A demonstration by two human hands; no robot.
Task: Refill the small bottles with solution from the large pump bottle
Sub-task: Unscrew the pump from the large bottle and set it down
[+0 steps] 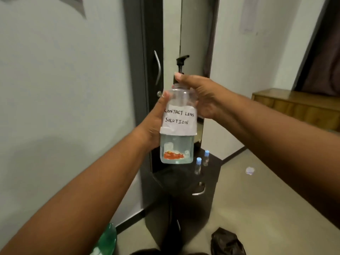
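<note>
I hold the large clear pump bottle (177, 144) up in mid-air, upright, with a paper label reading "contact lens solution" and liquid in its lower part. My left hand (153, 124) grips the bottle's body from the left. My right hand (198, 96) grips the neck and black pump collar, thumb at the top. The black pump head (182, 60) sticks up above my fingers. Two small clear bottles with blue caps (198, 165) (206, 158) stand on the dark cabinet top (176, 179) below the big bottle.
The dark cabinet has a drawer handle (199, 192) and stands against a tall wardrobe with a mirror (193, 34). A black bag (227, 242) and a small scrap (249, 170) lie on the floor. A green object (107, 242) sits bottom left. A wooden unit (298, 105) stands right.
</note>
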